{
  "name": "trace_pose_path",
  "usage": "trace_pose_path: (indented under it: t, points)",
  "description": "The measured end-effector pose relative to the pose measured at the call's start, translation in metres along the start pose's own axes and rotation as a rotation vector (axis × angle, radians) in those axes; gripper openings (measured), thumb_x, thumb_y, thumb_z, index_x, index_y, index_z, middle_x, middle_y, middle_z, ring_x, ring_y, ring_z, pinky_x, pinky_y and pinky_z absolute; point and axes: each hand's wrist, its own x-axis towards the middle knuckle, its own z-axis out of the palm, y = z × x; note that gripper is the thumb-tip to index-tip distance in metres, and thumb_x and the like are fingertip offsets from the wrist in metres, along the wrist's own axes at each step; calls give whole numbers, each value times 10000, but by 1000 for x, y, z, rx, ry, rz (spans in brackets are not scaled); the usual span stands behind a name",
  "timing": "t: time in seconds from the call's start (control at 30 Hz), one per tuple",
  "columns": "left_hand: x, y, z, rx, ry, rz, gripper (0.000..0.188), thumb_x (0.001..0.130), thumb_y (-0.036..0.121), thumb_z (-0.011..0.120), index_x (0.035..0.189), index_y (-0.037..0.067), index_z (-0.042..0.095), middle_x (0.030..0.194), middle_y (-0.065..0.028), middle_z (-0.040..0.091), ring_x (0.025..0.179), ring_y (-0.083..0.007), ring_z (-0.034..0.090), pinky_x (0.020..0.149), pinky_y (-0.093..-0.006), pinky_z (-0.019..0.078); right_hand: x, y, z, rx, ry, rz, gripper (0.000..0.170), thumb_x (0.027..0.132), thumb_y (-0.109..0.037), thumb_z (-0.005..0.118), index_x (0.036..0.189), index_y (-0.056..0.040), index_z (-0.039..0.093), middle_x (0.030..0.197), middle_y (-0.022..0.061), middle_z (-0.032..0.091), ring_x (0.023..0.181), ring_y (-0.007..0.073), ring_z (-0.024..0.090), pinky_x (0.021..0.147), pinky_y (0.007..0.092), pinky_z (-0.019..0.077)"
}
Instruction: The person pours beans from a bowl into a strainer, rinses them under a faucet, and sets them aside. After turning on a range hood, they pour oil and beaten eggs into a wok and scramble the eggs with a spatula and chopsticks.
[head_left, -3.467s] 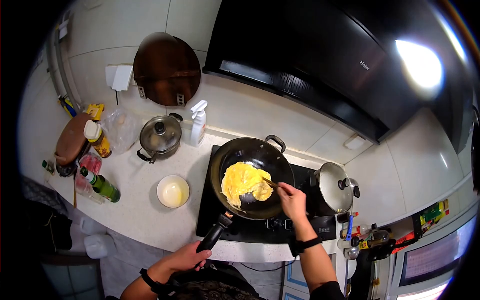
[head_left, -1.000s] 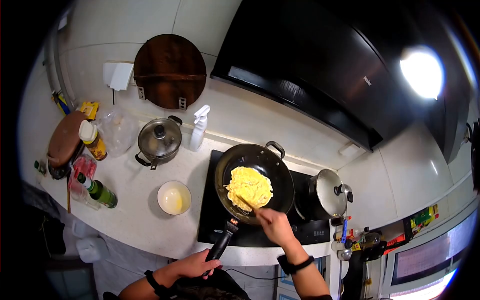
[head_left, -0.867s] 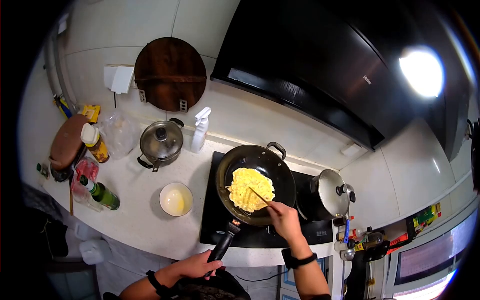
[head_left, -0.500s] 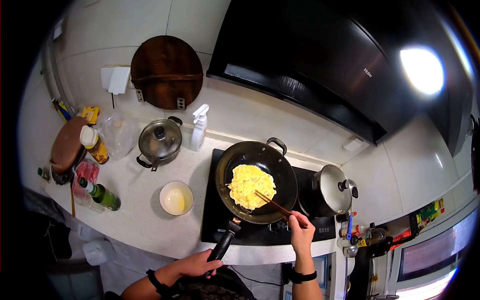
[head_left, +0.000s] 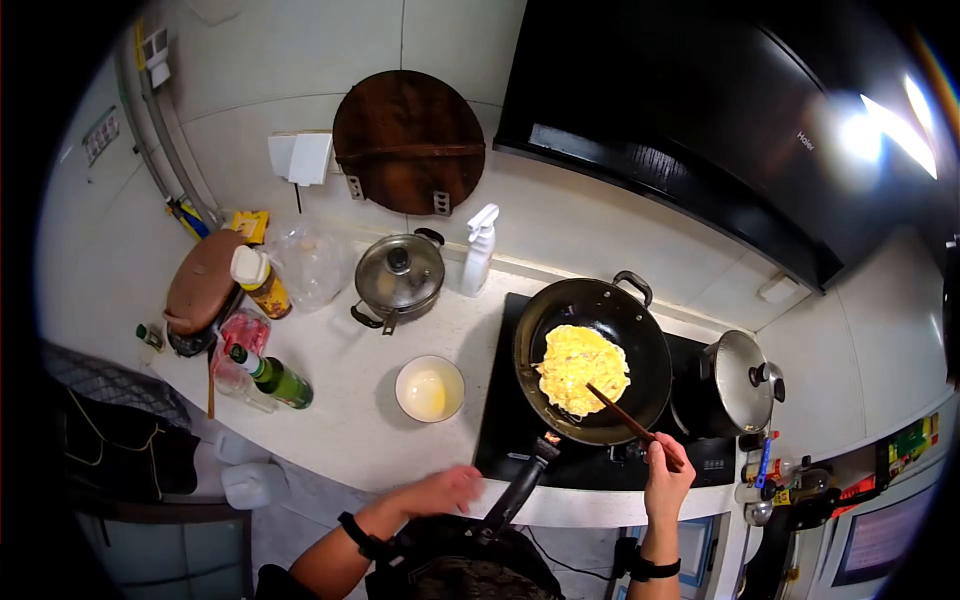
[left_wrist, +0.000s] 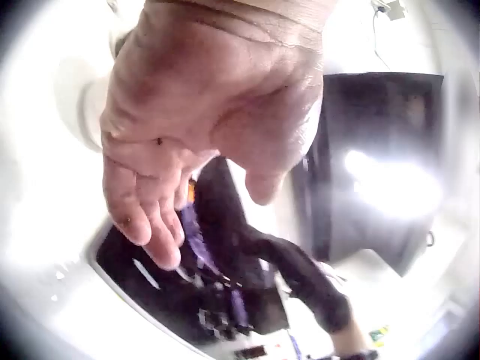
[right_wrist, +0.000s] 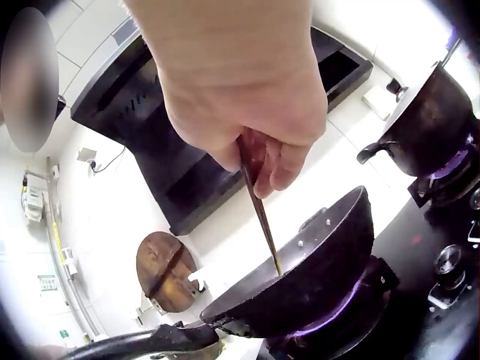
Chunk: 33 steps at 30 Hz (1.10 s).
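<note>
Nothing is gripped by the left hand (head_left: 448, 490); its fingers are held loose, and it is seen just beside the black handle (head_left: 518, 492), apart from it. In the right hand (head_left: 667, 482) the brown chopsticks (head_left: 622, 413) are pinched, and the egg (head_left: 580, 365) is met by their tips. The egg is spread in one flat, yellow, roundish piece in the bottom of the big dark pan (head_left: 650, 350). A purple flame (right_wrist: 341, 313) can be seen under the pan, so the egg is being heated. The pouring looks done: only a little yellow is seen in the white bowl (head_left: 409, 388) on the counter (head_left: 350, 435). The egg looks partly cooked, as its edge is pale and seems set, but the underside is hidden, so how well it is cooked there cannot be told. It has not been taken out of the pan or broken into small bits, so some cooking seems to be left. Farther out, a pot with a lid (head_left: 740, 380) is seen on the stove (head_left: 497, 430), and a smaller pot (head_left: 385, 290) is seen near the white spray bottle (head_left: 479, 257).
</note>
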Motion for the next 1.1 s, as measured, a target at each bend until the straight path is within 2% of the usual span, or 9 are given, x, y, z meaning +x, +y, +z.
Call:
trace_pose_path:
  t: [0.1,0.2,0.27,0.37,0.63,0.77,0.83,1.03,1.1]
  points:
    - [22,-24,-58,-180,448,-50,516,954,397,557,1345,110,379,1212,-74,545,901,-209,636,719,-349,498,-8,-3,0,59,60,21,153,905,-35,637,1040,32,664,899,60,679,764,99,612,700,208,478]
    - [47,-48,-108,-404,693,-82,653,919,399,603,1404,77,309,1125,-116,598,869,-228,652,740,-364,514,-13,-1,-13,8,68,13,163,913,-50,629,1050,32,659,920,79,687,785,117,629,717,223,495]
    - [64,-51,-121,-565,584,-60,596,918,374,592,1380,110,325,1120,-115,603,900,-238,658,745,-370,520,-15,6,-20,25,76,-5,179,918,-59,623,1069,33,650,943,94,690,807,130,641,725,229,504]
    - [71,-31,-115,-496,578,-28,436,880,198,565,1299,127,465,1089,-104,644,852,-233,675,734,-362,520,-18,12,-27,106,96,39,221,936,-87,608,1112,46,621,990,117,684,858,163,660,756,248,526]
    - [68,-28,-109,-674,530,80,437,808,71,531,1246,70,533,1081,-119,660,896,-266,680,786,-351,531,-25,35,-45,136,113,82,294,952,-153,613,1179,32,586,1043,103,653,896,161,648,773,239,513]
    - [30,-6,-93,-682,384,88,477,809,63,511,1285,42,497,1073,-161,663,997,-323,663,851,-418,536,-26,39,-55,156,137,83,292,951,-146,613,1177,35,583,1047,109,653,898,168,648,785,246,519]
    - [7,15,-90,-680,237,86,476,810,81,525,1285,60,494,1083,-161,663,928,-306,684,864,-423,534,-28,31,-52,193,208,88,237,944,-92,601,1134,50,606,1014,126,669,876,179,655,784,261,527]
    - [-31,137,-43,-268,326,292,645,796,20,498,1414,73,320,1178,-167,611,897,-276,693,602,-326,572,-30,21,-58,260,189,45,175,916,-39,619,1072,40,633,974,124,686,849,181,672,781,270,536]
    - [-29,181,-18,-75,460,386,663,779,-14,471,1415,64,301,1234,-170,566,980,-277,660,709,-356,569,-30,15,-57,346,191,45,172,911,-19,618,1069,49,630,978,134,684,864,187,670,812,283,543]
